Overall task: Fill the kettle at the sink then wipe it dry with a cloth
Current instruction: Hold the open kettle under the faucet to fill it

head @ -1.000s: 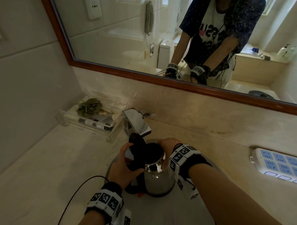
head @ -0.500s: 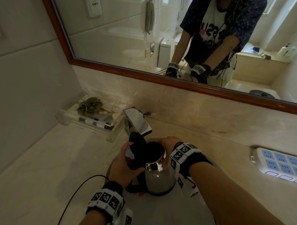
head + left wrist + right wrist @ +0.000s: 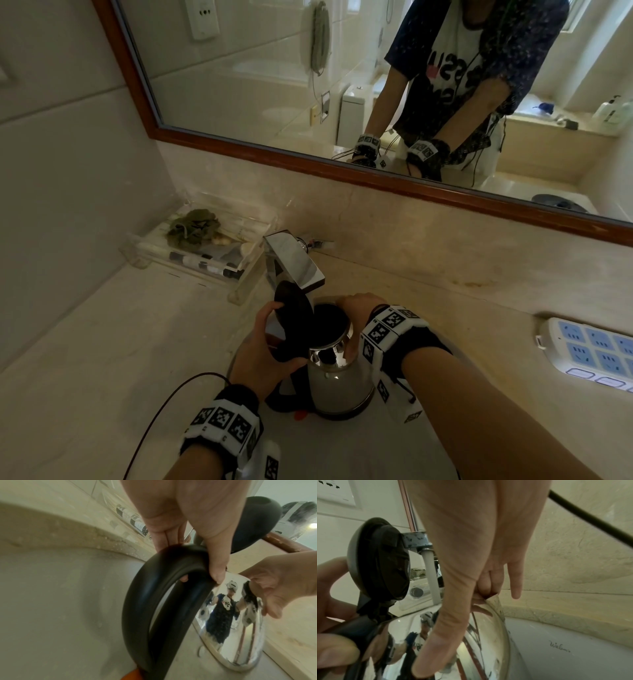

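Almost nothing has shifted over the last second: the polished stainless-steel kettle (image 3: 337, 383) with its black hinged lid (image 3: 294, 308) flipped open stands in the pale sink basin (image 3: 573, 642) under the square chrome tap (image 3: 294, 262), and a stream runs from the spout. Left hand (image 3: 263, 353) curls round the black loop handle (image 3: 154, 601); right hand (image 3: 358, 305) pinches the rim by the spout. Filling, it should grow heavy and its wet steel slippery, so the handle is the safest hold.

Wood-framed mirror (image 3: 308, 161) at 12 o'clock, clear tray (image 3: 191, 257) of toiletries at 10 o'clock, blue-and-white power strip (image 3: 589, 349) at 3 o'clock on the table (image 3: 85, 359).
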